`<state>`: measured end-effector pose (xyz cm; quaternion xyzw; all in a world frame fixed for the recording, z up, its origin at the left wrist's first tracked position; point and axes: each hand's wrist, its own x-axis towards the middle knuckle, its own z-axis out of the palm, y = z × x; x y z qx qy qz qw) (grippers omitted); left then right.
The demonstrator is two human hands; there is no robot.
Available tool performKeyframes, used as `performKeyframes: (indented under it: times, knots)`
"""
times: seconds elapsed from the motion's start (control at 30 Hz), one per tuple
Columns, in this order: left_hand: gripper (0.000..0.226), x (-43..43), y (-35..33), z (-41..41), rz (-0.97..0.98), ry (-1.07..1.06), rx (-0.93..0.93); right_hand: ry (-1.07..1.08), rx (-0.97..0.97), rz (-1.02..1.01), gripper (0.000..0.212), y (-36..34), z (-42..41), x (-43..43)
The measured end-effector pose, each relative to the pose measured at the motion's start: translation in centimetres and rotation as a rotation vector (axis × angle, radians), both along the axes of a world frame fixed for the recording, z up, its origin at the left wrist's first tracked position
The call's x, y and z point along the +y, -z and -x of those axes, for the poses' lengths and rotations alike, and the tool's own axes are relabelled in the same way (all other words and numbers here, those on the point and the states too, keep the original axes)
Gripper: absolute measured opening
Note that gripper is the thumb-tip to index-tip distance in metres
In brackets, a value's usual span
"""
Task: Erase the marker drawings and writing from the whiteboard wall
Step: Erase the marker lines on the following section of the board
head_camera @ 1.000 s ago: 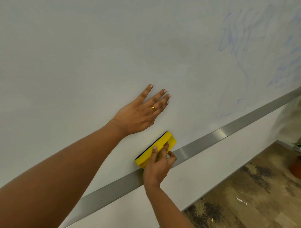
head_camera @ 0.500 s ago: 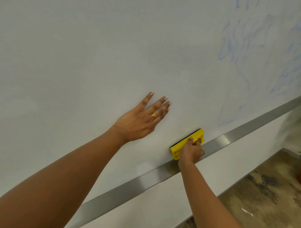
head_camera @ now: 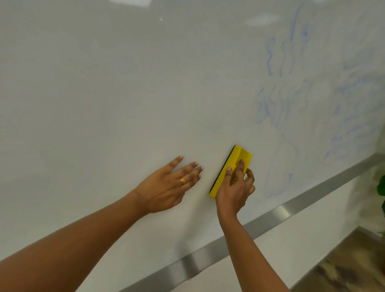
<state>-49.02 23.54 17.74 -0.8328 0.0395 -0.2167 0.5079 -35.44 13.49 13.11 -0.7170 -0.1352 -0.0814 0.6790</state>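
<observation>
I've swung the eraser (head_camera: 243, 156) upward; right hand (head_camera: 235, 191) grips it, left hand (head_camera: 166, 187) lies flat; scribbles (head_camera: 291, 98) right of it remain.

Brushed metal strip (head_camera: 281, 210) runs diagonally, bright glints along it. Below strip, plain white wall (head_camera: 302, 239). Further below, mottled brown-and-dark floor (head_camera: 343, 266), blurred. Green plant leaves (head_camera: 382, 187) at right edge, just under strip's upper end. High above strip, pale light reflection (head_camera: 131, 1).
</observation>
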Motion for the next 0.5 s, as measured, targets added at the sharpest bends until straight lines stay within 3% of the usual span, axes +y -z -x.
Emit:
performKeyframes:
  times: [0.27,0.5]
  knots:
    - [0.057,-0.3,-9.2,-2.1,0.005,-0.018,-0.192,0.040,-0.266,-0.055,0.041,-6.5,-2.3,0.0]
    - [0.058,-0.3,-18.1,-2.6,-0.022,-0.031,-0.397,-0.037,-0.801,-0.093,0.042,-13.7,-1.9,0.2]
